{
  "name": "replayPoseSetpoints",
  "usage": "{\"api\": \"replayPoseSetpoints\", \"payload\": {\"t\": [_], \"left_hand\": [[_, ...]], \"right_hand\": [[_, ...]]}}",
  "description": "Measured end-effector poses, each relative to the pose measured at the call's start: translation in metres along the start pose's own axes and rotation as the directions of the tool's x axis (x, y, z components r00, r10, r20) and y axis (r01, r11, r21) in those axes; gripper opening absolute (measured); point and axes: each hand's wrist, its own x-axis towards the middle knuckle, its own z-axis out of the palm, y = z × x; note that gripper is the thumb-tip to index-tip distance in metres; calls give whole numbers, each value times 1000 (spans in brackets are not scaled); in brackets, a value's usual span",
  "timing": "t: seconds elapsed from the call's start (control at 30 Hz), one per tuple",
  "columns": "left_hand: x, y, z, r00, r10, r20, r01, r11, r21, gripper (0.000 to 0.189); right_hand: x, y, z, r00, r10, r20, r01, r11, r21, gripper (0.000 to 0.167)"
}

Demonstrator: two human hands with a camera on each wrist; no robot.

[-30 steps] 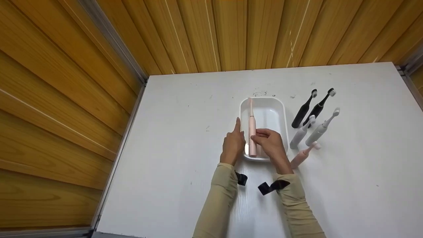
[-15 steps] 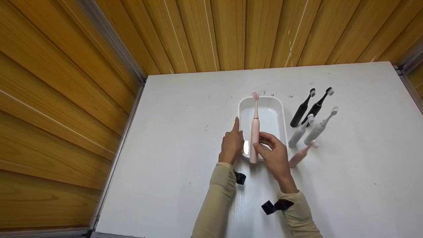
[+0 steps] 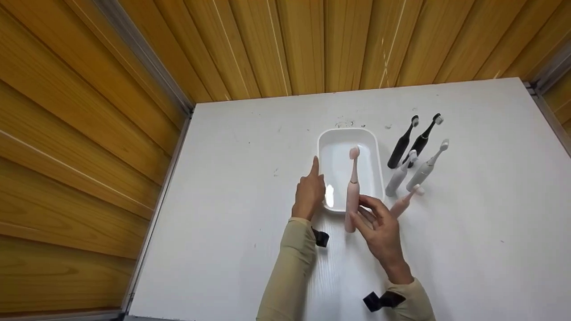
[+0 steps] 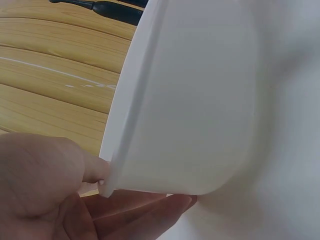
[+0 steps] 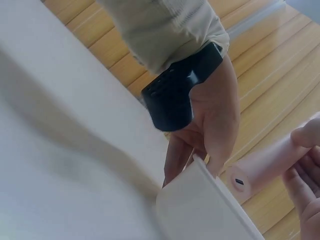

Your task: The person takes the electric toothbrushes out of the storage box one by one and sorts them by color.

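Observation:
In the head view my right hand (image 3: 384,236) pinches a pink electric toothbrush (image 3: 352,196) by its handle, brush head pointing away from me. The toothbrush is raised above the near part of a white tray (image 3: 334,165), its base out past the near rim. The right wrist view shows the charging port on the end of the handle (image 5: 265,170). My left hand (image 3: 308,194) grips the tray's near left edge. Seen from the left wrist, its thumb is at the rim and its fingers lie along the outer wall (image 4: 195,100).
Right of the tray several more electric toothbrushes stand upright: a black one (image 3: 399,149), another black one (image 3: 420,142), a white one (image 3: 396,179), a second white one (image 3: 421,174) and a pink one (image 3: 400,206). Wood-patterned panels (image 3: 285,49) border the white table (image 3: 232,187).
My right hand has lifted the pink toothbrush out of the tray and drawn it toward me and to the right. The left hand has stayed at the tray's edge.

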Motion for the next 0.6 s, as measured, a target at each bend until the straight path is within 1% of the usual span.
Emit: {"api": "replayPoseSetpoints", "payload": {"t": [0.1,0.17,0.23,0.3,0.43,0.5,0.6], "left_hand": [[0,0,1,1000,-16,14,16,1000,-8,55],[1,0,2,999,-20,26,20,1000,-16,55],[1,0,2,999,-18,28,19,1000,-19,55],[1,0,2,999,-18,29,19,1000,-24,55],[1,-1,0,999,-19,29,20,999,-44,55],[1,-1,0,999,-20,33,21,999,-41,55],[1,0,0,999,-17,34,17,1000,-24,55]], "right_hand": [[-10,3,-8,994,-111,-6,110,994,-23,46],[-16,4,-13,984,-176,-16,176,984,-23,49],[-22,3,-19,974,-225,-27,225,974,-20,51],[-27,1,-25,967,-252,-40,252,968,-11,53],[-36,-6,-38,959,-274,-73,274,962,-12,56],[-40,-10,-45,952,-291,-100,293,956,12,56],[-44,-15,-54,935,-316,-164,331,941,75,55]]}}
